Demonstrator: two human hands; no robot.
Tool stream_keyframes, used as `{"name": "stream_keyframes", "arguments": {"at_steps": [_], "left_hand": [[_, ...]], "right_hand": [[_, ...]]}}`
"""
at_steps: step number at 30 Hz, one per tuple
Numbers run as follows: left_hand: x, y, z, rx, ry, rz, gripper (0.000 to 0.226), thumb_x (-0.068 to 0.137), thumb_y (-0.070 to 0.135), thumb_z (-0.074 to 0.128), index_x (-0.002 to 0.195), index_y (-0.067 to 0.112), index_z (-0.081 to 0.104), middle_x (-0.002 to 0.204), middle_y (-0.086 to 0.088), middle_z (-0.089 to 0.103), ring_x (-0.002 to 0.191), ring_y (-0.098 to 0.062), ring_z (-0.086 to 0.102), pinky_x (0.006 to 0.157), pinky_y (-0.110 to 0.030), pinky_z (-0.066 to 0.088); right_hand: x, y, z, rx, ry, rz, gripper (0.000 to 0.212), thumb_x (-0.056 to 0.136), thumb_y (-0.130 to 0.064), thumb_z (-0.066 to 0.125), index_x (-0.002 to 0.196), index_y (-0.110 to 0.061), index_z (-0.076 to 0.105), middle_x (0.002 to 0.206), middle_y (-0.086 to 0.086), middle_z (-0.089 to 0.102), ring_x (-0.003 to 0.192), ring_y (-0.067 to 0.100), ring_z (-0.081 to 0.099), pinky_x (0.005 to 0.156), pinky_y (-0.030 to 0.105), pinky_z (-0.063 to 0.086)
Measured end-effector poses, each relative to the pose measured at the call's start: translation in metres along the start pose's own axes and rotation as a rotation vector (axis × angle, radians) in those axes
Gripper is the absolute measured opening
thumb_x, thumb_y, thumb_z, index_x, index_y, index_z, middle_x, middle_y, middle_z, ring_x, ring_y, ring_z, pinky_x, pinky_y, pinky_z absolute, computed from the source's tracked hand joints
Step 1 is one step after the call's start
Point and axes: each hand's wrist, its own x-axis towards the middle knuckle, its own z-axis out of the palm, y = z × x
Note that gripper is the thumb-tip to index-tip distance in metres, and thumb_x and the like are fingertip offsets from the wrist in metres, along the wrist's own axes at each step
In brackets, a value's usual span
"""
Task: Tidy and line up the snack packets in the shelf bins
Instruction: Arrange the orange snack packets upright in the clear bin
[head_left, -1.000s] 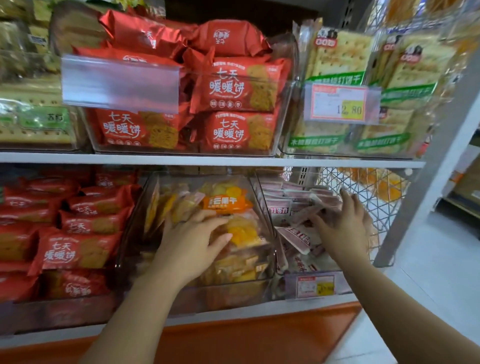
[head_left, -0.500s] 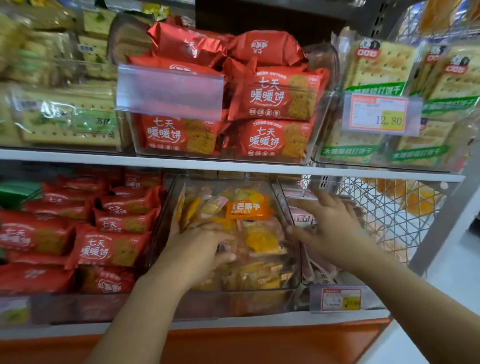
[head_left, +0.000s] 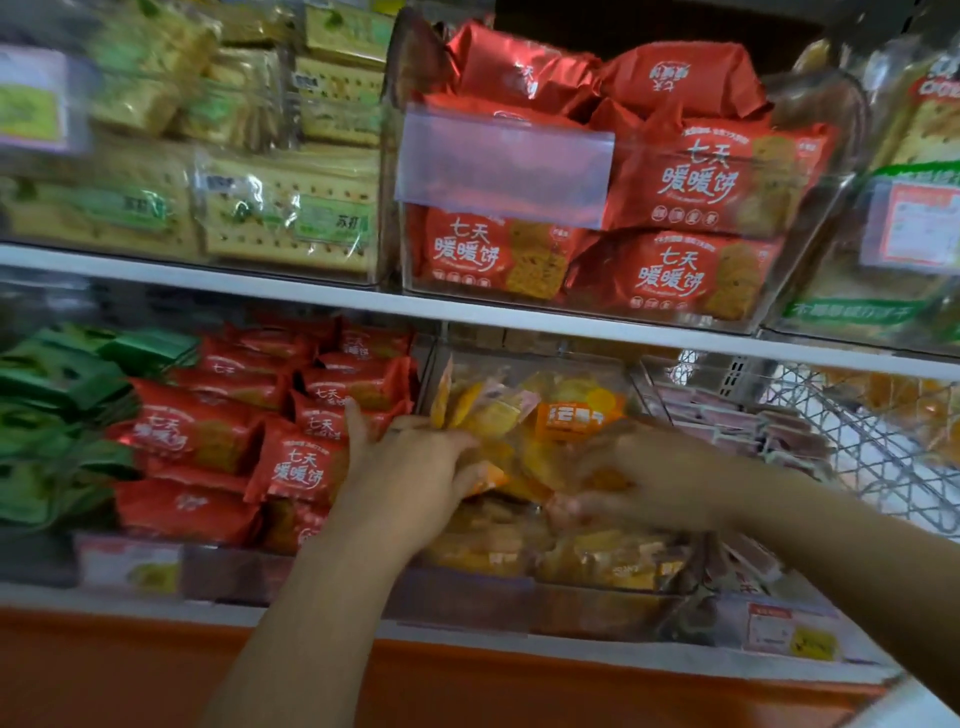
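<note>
Seen from the head camera, a person's two bare arms reach into the lower tier of a shop shelf, both hands meeting over the middle clear bin (head_left: 519, 592), where the yellow snack packets (head_left: 524, 415) lie heaped, some standing on edge along the bin's left wall. The left hand (head_left: 410, 478) is at the left side of that bin, its fingers curled round a bunch of the yellow packets, one finger raised against the neighbouring red biscuit packets (head_left: 296, 467). The right hand (head_left: 660, 478) lies over the right half of the same heap, touching the packets, but it is smeared by motion and whether its fingers grip or lie flat cannot be told. To the left of the red packets sit green packets (head_left: 52, 405); to the right of the middle bin, a bin of pink-and-white packets (head_left: 727, 415) stands beside a white wire basket (head_left: 857, 441). A price tag (head_left: 789, 631) hangs on the shelf front below the right bin. On the tier above, a bin of larger red packets (head_left: 691, 176) carries a blank label holder (head_left: 504, 166), with cracker packs (head_left: 291, 218) to its left. An orange panel (head_left: 156, 675) runs under the lower shelf.
</note>
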Motion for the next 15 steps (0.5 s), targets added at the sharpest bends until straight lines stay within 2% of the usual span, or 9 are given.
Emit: {"name": "stream_keyframes", "arguments": {"at_steps": [2, 4, 6, 8, 10, 12, 13, 15], "left_hand": [[-0.001, -0.001, 0.0, -0.046, -0.019, 0.01, 0.045, 0.087, 0.064, 0.043, 0.126, 0.043, 0.051, 0.128, 0.015, 0.056, 0.137, -0.013, 0.027, 0.109, -0.061, -0.013], [-0.003, 0.003, 0.001, -0.094, -0.07, 0.022, 0.042, 0.082, 0.065, 0.05, 0.118, 0.045, 0.056, 0.126, 0.017, 0.056, 0.137, -0.012, 0.024, 0.108, -0.061, -0.015], [-0.003, 0.006, 0.002, -0.096, -0.036, 0.045, 0.027, 0.084, 0.052, 0.054, 0.109, 0.043, 0.061, 0.117, 0.018, 0.06, 0.134, -0.009, 0.028, 0.109, -0.06, -0.015], [0.0, 0.005, 0.001, -0.083, 0.06, 0.066, 0.017, 0.091, 0.039, 0.05, 0.101, 0.038, 0.064, 0.108, 0.016, 0.063, 0.127, -0.006, 0.038, 0.111, -0.054, -0.013], [0.005, 0.0, -0.001, -0.097, 0.226, 0.081, 0.018, 0.094, 0.033, 0.045, 0.096, 0.036, 0.062, 0.097, 0.015, 0.065, 0.109, -0.006, 0.053, 0.115, -0.048, -0.002], [0.01, -0.004, -0.005, -0.2, 0.42, 0.105, 0.017, 0.095, 0.03, 0.046, 0.094, 0.035, 0.061, 0.086, 0.015, 0.066, 0.088, -0.006, 0.06, 0.115, -0.05, 0.016], [0.012, -0.005, -0.007, -0.287, 0.496, 0.112, 0.016, 0.095, 0.028, 0.047, 0.095, 0.033, 0.062, 0.083, 0.016, 0.065, 0.081, -0.005, 0.059, 0.109, -0.053, 0.027], [0.013, -0.004, -0.011, -0.466, 0.568, 0.116, 0.017, 0.097, 0.029, 0.047, 0.101, 0.028, 0.064, 0.087, 0.018, 0.063, 0.082, -0.005, 0.059, 0.097, -0.054, 0.041]], "right_hand": [[0.015, -0.001, 0.001, -0.049, 0.068, -0.042, 0.034, 0.085, -0.051, 0.051, 0.112, -0.032, 0.061, 0.119, -0.013, 0.061, 0.115, 0.012, 0.052, 0.099, 0.037, 0.038], [0.032, -0.005, 0.003, -0.077, 0.059, -0.079, 0.037, 0.084, -0.039, 0.058, 0.12, -0.033, 0.057, 0.128, -0.011, 0.057, 0.122, 0.015, 0.046, 0.101, 0.038, 0.037], [0.049, -0.01, 0.009, -0.088, 0.061, -0.135, 0.04, 0.081, -0.036, 0.062, 0.12, -0.033, 0.056, 0.126, -0.008, 0.059, 0.12, 0.019, 0.047, 0.097, 0.04, 0.04], [0.06, -0.012, 0.013, -0.039, 0.113, -0.163, 0.03, 0.081, -0.033, 0.063, 0.111, -0.031, 0.06, 0.114, -0.005, 0.063, 0.11, 0.022, 0.054, 0.088, 0.039, 0.045], [0.064, -0.013, 0.011, 0.06, 0.194, -0.166, 0.023, 0.084, -0.025, 0.062, 0.106, -0.028, 0.065, 0.108, -0.004, 0.067, 0.101, 0.021, 0.06, 0.083, 0.037, 0.048], [0.064, -0.012, 0.004, 0.134, 0.301, -0.143, 0.018, 0.089, -0.025, 0.059, 0.104, -0.026, 0.068, 0.104, -0.004, 0.071, 0.095, 0.018, 0.064, 0.082, 0.036, 0.05], [0.063, -0.012, 0.0, 0.17, 0.364, -0.128, 0.018, 0.091, -0.03, 0.056, 0.101, -0.022, 0.069, 0.097, -0.003, 0.072, 0.089, 0.016, 0.065, 0.079, 0.035, 0.05], [0.058, -0.015, -0.005, 0.276, 0.475, -0.086, 0.023, 0.093, -0.033, 0.054, 0.086, -0.016, 0.068, 0.076, -0.002, 0.069, 0.069, 0.011, 0.062, 0.067, 0.035, 0.049]]}}
